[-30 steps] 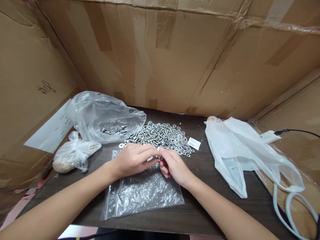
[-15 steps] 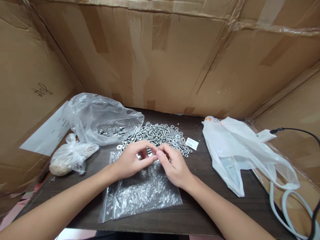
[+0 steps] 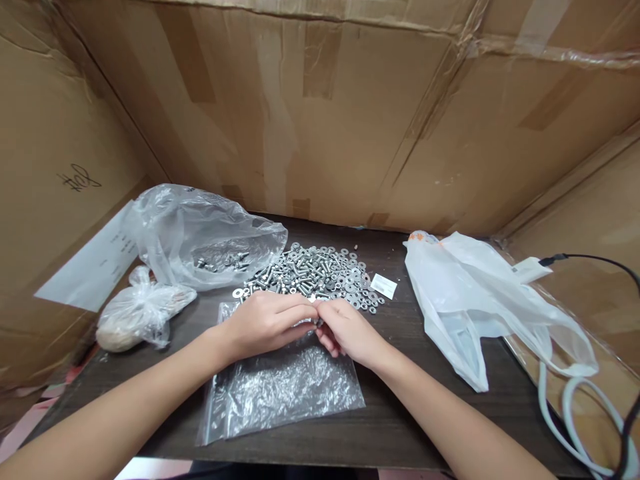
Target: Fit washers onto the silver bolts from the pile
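Half a second ago the left hand (image 3: pixel 273 320) was arched, with a gap between thumb and fingers; now it lies flatter, its fingers closed together. The right hand (image 3: pixel 353 333) has turned too, its lower fingers now showing curled beneath. Both hands grasp one small metal piece (image 3: pixel 319 321) between their touching fingertips, mostly hidden, just in front of the heap. Left to right: one sheet of paper (image 3: pixel 90 267), one tied bag (image 3: pixel 143 313), one large clear bag (image 3: pixel 180 220) with several bolts inside, one flat zip bag (image 3: pixel 295 387) below the hands, one heap of bolts and washers (image 3: pixel 315 267), too many to count, one label (image 3: pixel 384 286), one white bag (image 3: pixel 460 287).
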### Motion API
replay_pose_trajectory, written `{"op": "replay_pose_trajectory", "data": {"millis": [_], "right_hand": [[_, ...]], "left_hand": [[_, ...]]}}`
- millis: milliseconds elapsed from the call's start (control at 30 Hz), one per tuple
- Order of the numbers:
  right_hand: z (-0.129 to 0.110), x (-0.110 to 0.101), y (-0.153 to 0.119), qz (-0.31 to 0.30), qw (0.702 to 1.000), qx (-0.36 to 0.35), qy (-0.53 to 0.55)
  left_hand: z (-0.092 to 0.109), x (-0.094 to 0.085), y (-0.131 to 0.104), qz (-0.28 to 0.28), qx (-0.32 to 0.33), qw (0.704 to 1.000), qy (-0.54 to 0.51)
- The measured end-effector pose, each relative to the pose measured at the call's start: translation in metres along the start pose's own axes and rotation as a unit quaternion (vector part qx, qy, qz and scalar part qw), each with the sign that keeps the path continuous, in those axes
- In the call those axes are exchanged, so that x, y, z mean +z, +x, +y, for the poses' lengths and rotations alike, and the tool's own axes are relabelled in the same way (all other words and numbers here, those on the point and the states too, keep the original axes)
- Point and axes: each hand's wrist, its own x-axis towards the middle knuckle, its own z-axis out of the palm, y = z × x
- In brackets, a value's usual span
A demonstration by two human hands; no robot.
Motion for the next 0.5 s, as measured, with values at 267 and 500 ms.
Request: {"op": "replay_pose_trajectory", "data": {"millis": [267,500], "right_hand": [[-0.001,0.001,-0.005,0.046,0.996,-0.065,-0.044],[-0.008,0.005,-0.016,0.124,0.937,-0.277,-0.171]], "left_hand": [[0.002,0.0,0.0,-0.003,-0.052,0.995,-0.085],[0.004,-0.003,0.003,0.035,-0.184,0.959,-0.212]]}}
